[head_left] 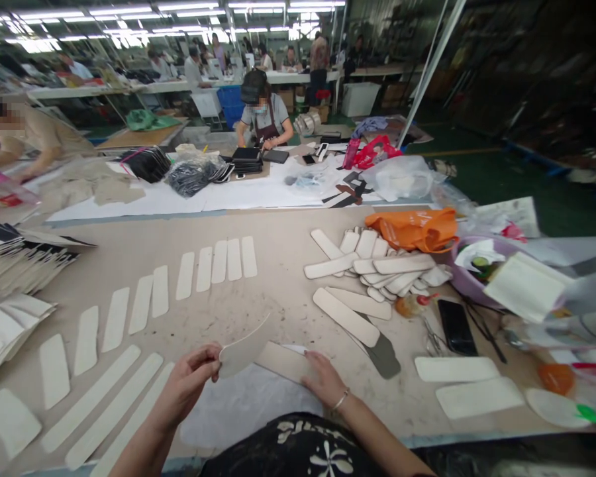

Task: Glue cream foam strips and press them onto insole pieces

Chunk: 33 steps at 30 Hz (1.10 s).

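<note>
My left hand point(196, 374) pinches the edge of a thin, curved grey-beige piece point(243, 351), lifted above the table. My right hand point(324, 379) lies with its fingers spread on the end of a flat beige strip point(281, 361), which rests on a white sheet point(248, 407) in front of my body. The curved piece's lower edge is close to the strip; whether they touch is hard to tell. Beyond my right hand, a rounded beige strip point(345, 315) lies over a dark grey piece point(385, 358).
Pale strips point(114, 318) lie in rows at the left, with a heap of strips point(397, 268) at the right. Near it are a small glue bottle point(412, 305), scissors point(433, 339), a black phone point(457, 326) and a purple basin point(464, 275). A person point(264, 116) works across the table.
</note>
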Tool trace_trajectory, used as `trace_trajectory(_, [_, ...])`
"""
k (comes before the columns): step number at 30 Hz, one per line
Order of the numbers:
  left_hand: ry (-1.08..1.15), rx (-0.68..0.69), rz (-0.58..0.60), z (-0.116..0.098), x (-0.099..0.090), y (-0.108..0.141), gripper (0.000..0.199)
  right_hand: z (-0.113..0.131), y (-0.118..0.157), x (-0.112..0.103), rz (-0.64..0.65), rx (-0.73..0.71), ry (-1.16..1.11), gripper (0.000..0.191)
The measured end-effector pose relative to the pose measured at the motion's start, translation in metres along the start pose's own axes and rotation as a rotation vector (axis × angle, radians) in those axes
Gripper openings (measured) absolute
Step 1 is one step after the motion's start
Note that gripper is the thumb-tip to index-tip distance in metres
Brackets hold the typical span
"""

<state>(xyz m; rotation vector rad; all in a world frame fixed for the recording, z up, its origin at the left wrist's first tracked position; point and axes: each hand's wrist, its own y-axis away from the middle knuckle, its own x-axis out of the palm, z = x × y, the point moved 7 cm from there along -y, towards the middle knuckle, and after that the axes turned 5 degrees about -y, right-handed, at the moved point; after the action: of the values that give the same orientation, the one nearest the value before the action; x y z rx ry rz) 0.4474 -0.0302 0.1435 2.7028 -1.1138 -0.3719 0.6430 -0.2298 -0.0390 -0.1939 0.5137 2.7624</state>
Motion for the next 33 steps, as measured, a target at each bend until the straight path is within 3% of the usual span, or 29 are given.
trace_trajectory(2, [0.065, -0.030, 0.040, 0.007, 0.008, 0.005, 0.021, 0.001, -0.008, -0.006, -0.064, 0.101, -0.232, 0.073])
trace_trajectory(6, [0.179, -0.123, 0.130, 0.024, 0.020, 0.010, 0.021, 0.004, -0.019, -0.003, -0.057, 0.190, -0.382, 0.072])
trace_trajectory(10, [0.275, -0.226, 0.223, 0.043, 0.027, 0.010, 0.017, 0.006, -0.018, 0.000, -0.076, 0.243, -0.477, 0.061])
trace_trajectory(15, [0.304, -0.295, 0.238, 0.073, 0.022, 0.002, 0.016, -0.007, -0.003, -0.003, -0.131, 0.316, -0.489, 0.042])
trace_trajectory(20, [0.007, -0.387, 0.151, 0.119, 0.012, -0.020, 0.031, -0.042, 0.024, -0.009, -0.215, 0.419, -0.382, 0.031])
trace_trajectory(25, [-0.456, -0.360, 0.188, 0.145, 0.023, -0.054, 0.045, -0.070, 0.037, -0.014, -0.302, 0.522, -0.196, 0.022])
trace_trajectory(33, [-0.698, -0.352, 0.162, 0.167, 0.032, -0.100, 0.025, -0.071, 0.032, -0.022, -0.329, 0.583, 0.159, 0.029])
